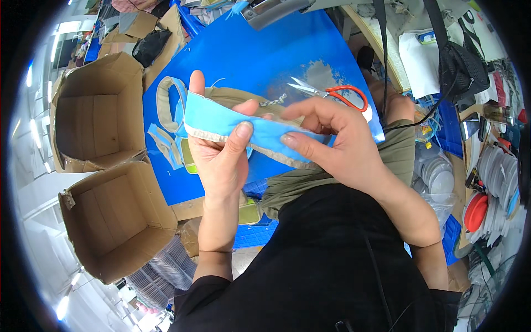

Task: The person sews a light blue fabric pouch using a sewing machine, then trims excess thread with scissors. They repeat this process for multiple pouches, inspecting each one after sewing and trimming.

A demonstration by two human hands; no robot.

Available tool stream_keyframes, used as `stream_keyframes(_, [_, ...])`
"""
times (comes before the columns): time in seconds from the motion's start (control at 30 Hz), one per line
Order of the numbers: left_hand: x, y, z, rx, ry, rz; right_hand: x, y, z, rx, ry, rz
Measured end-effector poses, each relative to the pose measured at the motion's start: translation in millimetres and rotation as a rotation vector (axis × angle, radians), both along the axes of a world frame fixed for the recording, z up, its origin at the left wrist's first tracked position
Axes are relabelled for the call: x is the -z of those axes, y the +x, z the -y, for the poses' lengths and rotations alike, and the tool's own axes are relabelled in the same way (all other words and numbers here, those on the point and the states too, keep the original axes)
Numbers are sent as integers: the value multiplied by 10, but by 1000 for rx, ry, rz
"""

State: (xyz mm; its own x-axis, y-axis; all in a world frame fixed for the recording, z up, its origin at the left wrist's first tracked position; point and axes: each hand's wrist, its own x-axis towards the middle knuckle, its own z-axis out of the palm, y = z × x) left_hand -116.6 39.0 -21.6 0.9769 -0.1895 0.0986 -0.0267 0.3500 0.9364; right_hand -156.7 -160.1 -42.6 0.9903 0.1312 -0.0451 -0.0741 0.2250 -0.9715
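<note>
A light blue fabric strip with a beige edge [213, 118] is stretched between my two hands above the blue table. My left hand [221, 160] grips its left part, thumb on top and fingers underneath. At the other end, my right hand [345, 135] pinches the strip between thumb and fingers. Beyond my hands, scissors with orange-red handles [347, 95] lie with their blades parted. Blue and beige fabric straps [166, 108] rest on the table left of my left hand, partly hidden by it. A short twisted cord [274, 101] lies behind the strip.
Two cardboard boxes, one farther [105, 72] and one nearer [119, 193], stand open left of the blue tabletop [260, 50]. A machine's grey metal part [274, 12] overhangs the far edge. A black bag [462, 66] hangs at the right, near stacked white discs [495, 171].
</note>
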Motion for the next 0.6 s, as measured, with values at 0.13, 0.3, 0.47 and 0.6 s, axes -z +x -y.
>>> stream_keyframes(0.13, [0, 0, -1, 11, -1, 5, 46, 0, -14, -18, 23, 31])
stream_keyframes(0.3, [14, -14, -22, 16, -26, -10, -29, 16, 27, -75, -7, -17])
stream_keyframes(0.47, [67, -49, -88, -7, -69, -81, 7, 3, -34, -53, -43, 6])
stream_keyframes(0.6, [53, -111, -106, -11, -129, -162, 4, -2, -83, -42, -163, 69])
